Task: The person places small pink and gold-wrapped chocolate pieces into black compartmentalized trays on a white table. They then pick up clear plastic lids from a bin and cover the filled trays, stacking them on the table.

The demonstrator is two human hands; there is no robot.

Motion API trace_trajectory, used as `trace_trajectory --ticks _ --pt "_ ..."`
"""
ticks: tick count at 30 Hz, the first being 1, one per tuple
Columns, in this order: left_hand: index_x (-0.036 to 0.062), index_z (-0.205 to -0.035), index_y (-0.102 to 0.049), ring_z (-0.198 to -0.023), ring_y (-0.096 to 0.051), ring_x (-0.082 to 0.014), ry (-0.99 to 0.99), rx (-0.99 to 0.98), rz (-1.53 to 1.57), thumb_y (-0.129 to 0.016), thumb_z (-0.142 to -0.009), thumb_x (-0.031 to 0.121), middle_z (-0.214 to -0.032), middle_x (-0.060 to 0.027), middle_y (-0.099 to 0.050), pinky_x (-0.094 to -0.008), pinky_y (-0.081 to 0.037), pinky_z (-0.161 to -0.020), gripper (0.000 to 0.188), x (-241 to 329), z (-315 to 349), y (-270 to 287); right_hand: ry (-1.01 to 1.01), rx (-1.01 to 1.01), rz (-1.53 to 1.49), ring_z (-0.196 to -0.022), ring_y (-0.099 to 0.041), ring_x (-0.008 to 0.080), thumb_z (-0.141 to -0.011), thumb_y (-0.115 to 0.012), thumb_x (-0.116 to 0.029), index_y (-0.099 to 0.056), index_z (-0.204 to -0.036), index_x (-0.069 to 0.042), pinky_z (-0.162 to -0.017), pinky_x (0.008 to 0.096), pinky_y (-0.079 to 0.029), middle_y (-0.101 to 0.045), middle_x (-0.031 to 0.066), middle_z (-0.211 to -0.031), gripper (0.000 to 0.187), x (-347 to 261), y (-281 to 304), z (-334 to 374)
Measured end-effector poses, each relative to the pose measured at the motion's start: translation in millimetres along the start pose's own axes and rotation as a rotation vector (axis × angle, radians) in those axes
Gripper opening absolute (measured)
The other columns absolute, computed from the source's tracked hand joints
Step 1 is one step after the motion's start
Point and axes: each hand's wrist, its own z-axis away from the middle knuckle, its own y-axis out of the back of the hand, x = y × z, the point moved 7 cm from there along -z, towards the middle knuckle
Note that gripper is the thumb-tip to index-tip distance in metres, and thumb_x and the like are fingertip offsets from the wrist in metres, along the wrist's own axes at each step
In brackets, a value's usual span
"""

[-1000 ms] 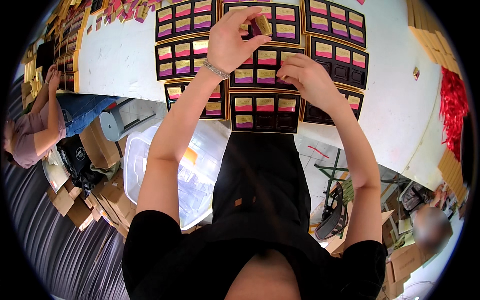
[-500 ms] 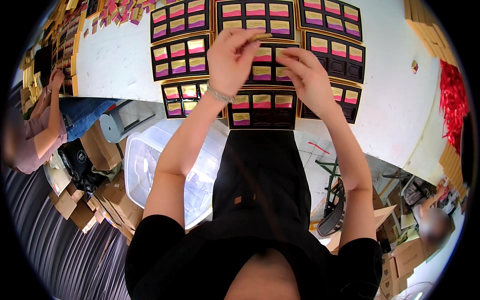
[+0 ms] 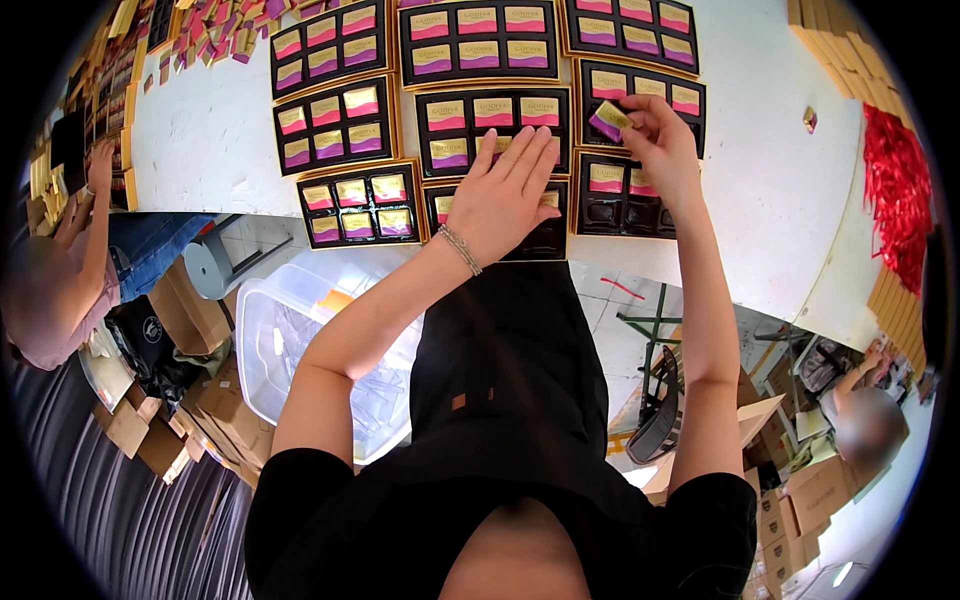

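Observation:
My left hand [image 3: 503, 200] lies palm down with its fingers stretched out, over the front edge of the centre chocolate box [image 3: 493, 92] and the box nearest me [image 3: 545, 242]. It covers some of their pieces. Nothing shows in its fingers. Farther right, my right hand [image 3: 663, 150] pinches a gold-and-purple wrapped chocolate [image 3: 609, 122], tilted above the left part of the middle right box [image 3: 641, 73]. The hand hides much of that box's front row. Just below it, the near right box [image 3: 602, 217] has wrapped pieces in its back row and bare slots in front.
Filled boxes [image 3: 361, 221] stand at the left and far side of the white table [image 3: 215, 140]. Loose chocolates [image 3: 225, 35] pile at the far left. Red shredded filler [image 3: 893, 185] lies right. A clear plastic tub [image 3: 258, 370] stands below. Other people [image 3: 65, 300] are at both sides.
My left hand has come down from holding a small gold piece in the air to lying flat over the boxes. My right hand has moved right and now holds a wrapped chocolate.

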Motion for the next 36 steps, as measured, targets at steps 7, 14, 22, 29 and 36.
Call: trace_trajectory --ticks 7,14,22,29,36 --pt "-0.0001 -0.142 -0.038 -0.139 -0.036 -0.0270 -0.008 -0.038 -0.033 -0.068 -0.078 0.048 -0.149 -0.0156 -0.038 -0.0544 -0.026 -0.112 0.085 -2 5 -5 0.241 0.130 0.474 -0.084 -0.062 0.0196 -0.087 -0.063 -0.004 -0.068 -0.103 -0.002 -0.072 0.0303 -0.049 -0.061 0.0087 -0.099 0.017 -28 -7 5" --pt "0.0005 -0.129 -0.053 -0.118 -0.056 -0.0290 0.133 0.260 -0.214 -0.066 -0.085 0.024 -0.127 -0.0149 -0.059 -0.0542 -0.038 -0.103 0.051 -88 -37 48 0.560 0.123 0.881 -0.125 -0.051 0.0318 -0.088 -0.063 -0.011 -0.057 -0.124 0.002 -0.102 0.0429 -0.043 -0.054 0.0145 -0.134 0.039 -41 -39 50" --pt "0.0065 -0.106 -0.064 -0.083 -0.067 -0.0303 0.546 0.101 -0.160 -0.071 -0.081 0.040 -0.090 -0.0124 -0.069 -0.0424 -0.054 -0.073 0.042 -220 -142 76 0.668 0.219 0.757 -0.102 -0.062 0.0294 -0.087 -0.064 -0.007 -0.065 -0.109 0.000 -0.095 0.0424 -0.045 -0.066 0.0115 -0.114 0.023 -84 -38 17" --pt "0.0047 -0.093 -0.068 -0.078 -0.068 -0.0328 0.435 0.137 -0.161 -0.071 -0.080 0.039 -0.081 -0.0151 -0.069 -0.0447 -0.054 -0.070 0.036 -217 -175 66 0.882 0.263 0.633 -0.098 -0.061 0.0322 -0.081 -0.063 -0.007 -0.064 -0.108 -0.006 -0.082 0.0412 -0.050 -0.065 0.0104 -0.105 0.027 -135 -99 -177" --pt "0.0004 -0.112 -0.064 -0.077 -0.072 -0.0246 0.680 0.319 1.124 -0.065 -0.082 0.004 -0.088 -0.0164 -0.071 -0.0338 -0.060 -0.064 0.030 -283 -132 47 0.629 0.122 0.500 -0.090 -0.063 0.0321 -0.082 -0.064 -0.012 -0.067 -0.105 -0.011 -0.080 0.0416 -0.051 -0.067 0.0105 -0.094 0.023 -122 -103 -212"
